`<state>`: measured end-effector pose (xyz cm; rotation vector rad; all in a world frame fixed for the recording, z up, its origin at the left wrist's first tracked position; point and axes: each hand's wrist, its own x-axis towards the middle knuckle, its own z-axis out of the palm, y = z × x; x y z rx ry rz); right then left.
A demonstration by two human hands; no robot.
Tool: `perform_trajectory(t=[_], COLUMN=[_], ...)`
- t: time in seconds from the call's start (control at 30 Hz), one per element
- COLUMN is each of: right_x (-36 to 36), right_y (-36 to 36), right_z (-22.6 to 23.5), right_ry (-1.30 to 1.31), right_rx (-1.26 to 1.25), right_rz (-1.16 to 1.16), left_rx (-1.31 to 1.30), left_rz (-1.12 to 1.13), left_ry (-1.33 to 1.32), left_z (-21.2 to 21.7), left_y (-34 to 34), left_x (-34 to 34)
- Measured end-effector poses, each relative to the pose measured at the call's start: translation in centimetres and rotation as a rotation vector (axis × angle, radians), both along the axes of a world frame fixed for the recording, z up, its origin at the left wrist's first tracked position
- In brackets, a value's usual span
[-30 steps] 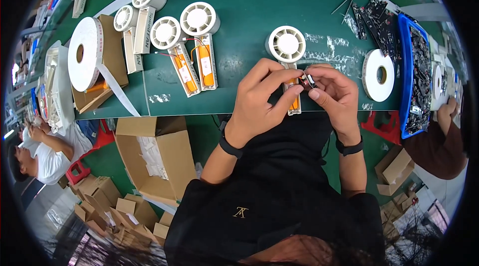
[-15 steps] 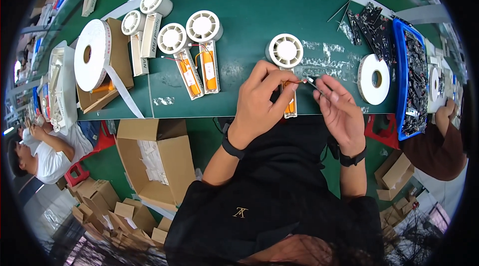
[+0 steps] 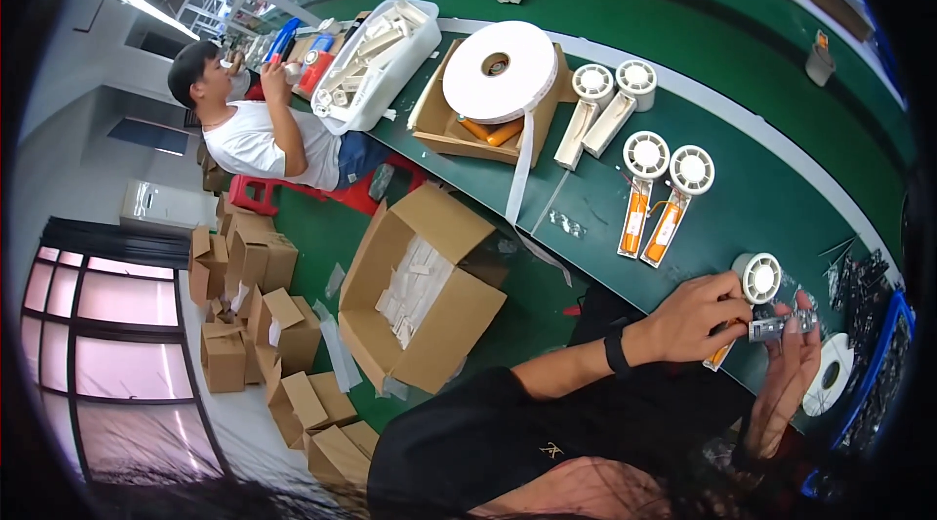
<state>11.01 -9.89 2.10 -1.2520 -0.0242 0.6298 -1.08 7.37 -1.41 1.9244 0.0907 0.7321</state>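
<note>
A long green counter [image 3: 781,110] curves across the room, with an open cardboard box [image 3: 420,291] on the floor beside it and smaller boxes [image 3: 244,325] stacked further off. On the counter sit a large white tape roll [image 3: 503,71], a white tray [image 3: 376,52] of parts, and several round white fans [image 3: 669,164] with orange handles. A seated co-worker [image 3: 264,135] works at the far end. The person's left hand [image 3: 688,315] has its grip closed on a small metal part [image 3: 776,328], held just above the counter edge beside a white fan [image 3: 759,276]. The right hand [image 3: 791,374] supports the same part, fingers clamped beneath it.
</note>
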Motion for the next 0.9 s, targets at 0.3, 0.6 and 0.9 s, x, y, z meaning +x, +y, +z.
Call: perform_trajectory(t=[0.3,0.6,0.9], right_x=[2.7,-4.1,-3.2], right_y=[4.4,3.8,-4.2], right_z=[6.4,8.5,3.4], right_ry=[-0.594,-1.838,-0.908], right_rx=[-0.374,-0.747,-0.497], right_rz=[0.725,0.547,0.622], left_rx=[0.022,-0.186,-0.284], left_rz=[-0.055,-0.065,-0.137], left_ry=[0.010,0.148,0.178], left_z=[0.2,-0.6,-0.3], left_y=[0.7,0.2,0.6], left_x=[0.5,0.1,0.3])
